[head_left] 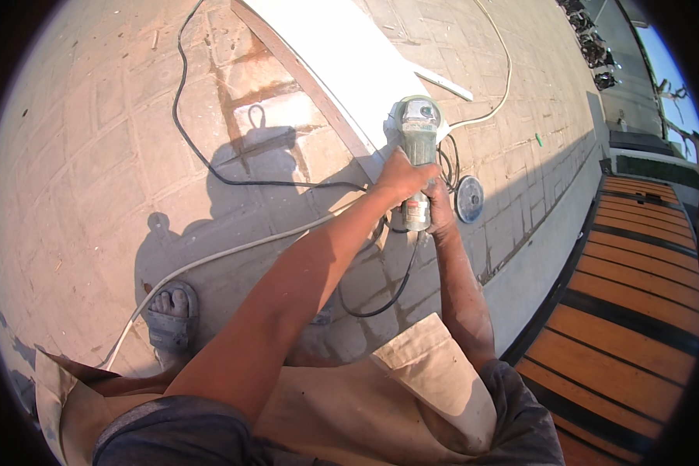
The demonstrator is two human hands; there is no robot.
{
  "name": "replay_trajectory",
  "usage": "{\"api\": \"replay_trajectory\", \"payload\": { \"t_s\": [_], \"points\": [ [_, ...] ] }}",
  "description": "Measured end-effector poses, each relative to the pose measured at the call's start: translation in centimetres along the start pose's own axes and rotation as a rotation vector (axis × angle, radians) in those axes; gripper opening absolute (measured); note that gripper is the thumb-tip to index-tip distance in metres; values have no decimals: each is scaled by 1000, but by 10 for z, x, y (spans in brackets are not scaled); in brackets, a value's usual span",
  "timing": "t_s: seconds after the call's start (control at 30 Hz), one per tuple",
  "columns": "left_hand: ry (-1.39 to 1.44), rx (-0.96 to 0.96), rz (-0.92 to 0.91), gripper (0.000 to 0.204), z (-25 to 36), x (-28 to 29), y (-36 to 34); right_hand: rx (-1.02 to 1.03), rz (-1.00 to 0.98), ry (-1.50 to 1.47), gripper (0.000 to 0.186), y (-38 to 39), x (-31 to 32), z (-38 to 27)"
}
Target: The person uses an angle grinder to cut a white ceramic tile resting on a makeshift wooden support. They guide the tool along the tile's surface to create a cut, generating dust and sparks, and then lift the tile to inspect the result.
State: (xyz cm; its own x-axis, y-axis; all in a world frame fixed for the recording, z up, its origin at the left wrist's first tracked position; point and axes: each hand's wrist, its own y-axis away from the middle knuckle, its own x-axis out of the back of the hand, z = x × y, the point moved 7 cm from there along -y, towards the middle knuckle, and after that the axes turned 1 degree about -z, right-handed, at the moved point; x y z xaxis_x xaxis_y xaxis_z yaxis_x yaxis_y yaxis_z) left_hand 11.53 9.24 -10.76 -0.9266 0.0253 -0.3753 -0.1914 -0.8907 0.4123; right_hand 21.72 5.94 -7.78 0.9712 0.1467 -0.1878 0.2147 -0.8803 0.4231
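Note:
An angle grinder (420, 146), greenish grey with a metal head, is gripped between both my hands. My left hand (398, 177) wraps round its body from the left. Lower down, my right hand (440, 208) closes on its rear part from the right. The grinder's head lies over the near end of a long white board (318, 50), which has a brown side edge. Whether its disc touches the board is hidden under the head. A black cord (400, 289) hangs from the tool's back end and loops towards my legs.
On the brick paving (93, 147) to the right lies a round grey disc (469, 199). A pale cable (241, 262) and a dark cable (180, 93) snake across the ground. A thin white strip (443, 81) lies beside the board. Orange slats (613, 311) line the right side.

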Motion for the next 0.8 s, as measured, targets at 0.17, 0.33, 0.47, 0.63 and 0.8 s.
{"api": "replay_trajectory", "payload": {
  "t_s": [0.17, 0.33, 0.47, 0.63, 0.8],
  "points": [
    [18, 14, -22, 41, 9, -8, 7, 30, 73, 44, 34, 6, 6, -5],
    [28, 7, 14, 43, 5, -4, 15, -27, 20, 45, 39, 10, 3, 0],
    [-37, -23, 58, 47, -12, 2, 4, -47, 3, 6, 40, 10, -6, 4],
    [-47, 49, 20, 53, -1, 0, 11, -47, -10, 42, 40, 6, 10, 9],
    [19, -1, -17, 53, 3, -4, 12, -18, 12, 27, 40, 6, 9, 8]
  ]
}}
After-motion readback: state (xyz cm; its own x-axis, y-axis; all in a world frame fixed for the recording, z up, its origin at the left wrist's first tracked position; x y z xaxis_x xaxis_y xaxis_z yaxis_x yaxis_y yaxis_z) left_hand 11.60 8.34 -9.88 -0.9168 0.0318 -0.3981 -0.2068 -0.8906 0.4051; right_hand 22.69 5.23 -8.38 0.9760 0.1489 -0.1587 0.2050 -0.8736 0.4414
